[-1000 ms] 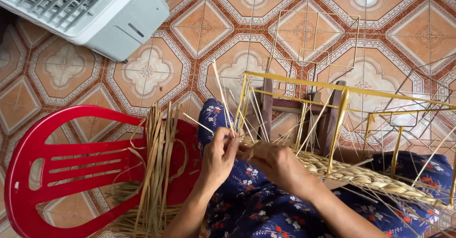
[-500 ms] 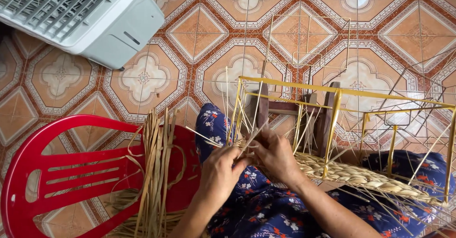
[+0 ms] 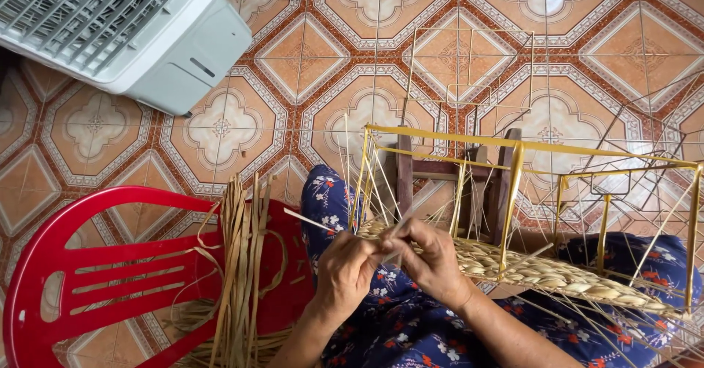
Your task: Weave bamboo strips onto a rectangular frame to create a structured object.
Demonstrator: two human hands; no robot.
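Pinching one pale strand (image 3: 389, 237) between them, the left hand (image 3: 345, 269) and right hand (image 3: 433, 261) work at the near corner of the yellow frame (image 3: 513, 184), on the lap. Risk: a slack grip lets the woven band (image 3: 543, 269) loosen; overbending snaps the strand.

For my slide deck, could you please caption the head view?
Both hands twist pale straw strands at the woven edge of a yellow wire-frame basket, beside a red plastic chair.

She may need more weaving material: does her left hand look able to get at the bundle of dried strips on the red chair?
Probably yes: the left hand is beside the bundle of dried strips on the red chair, nothing between them.
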